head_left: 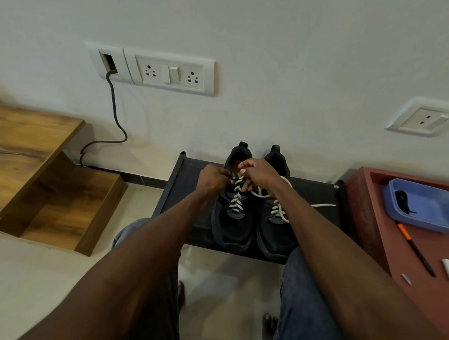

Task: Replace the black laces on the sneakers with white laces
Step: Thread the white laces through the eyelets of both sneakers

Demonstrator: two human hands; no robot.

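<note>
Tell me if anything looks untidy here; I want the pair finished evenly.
The right sneaker's white lace looks loose: it loops slackly over the shoe and one end trails across the black rack. The left sneaker is laced neatly; both hands, left hand and right hand, pinch its lace ends at the top.

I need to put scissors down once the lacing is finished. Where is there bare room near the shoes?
The black rack top is bare left of the left dark sneaker. The red-brown cabinet top is bare between the blue plastic tray and its near edge, left of the orange-and-black pen. Right of the right dark sneaker a loose white lace trails.
</note>
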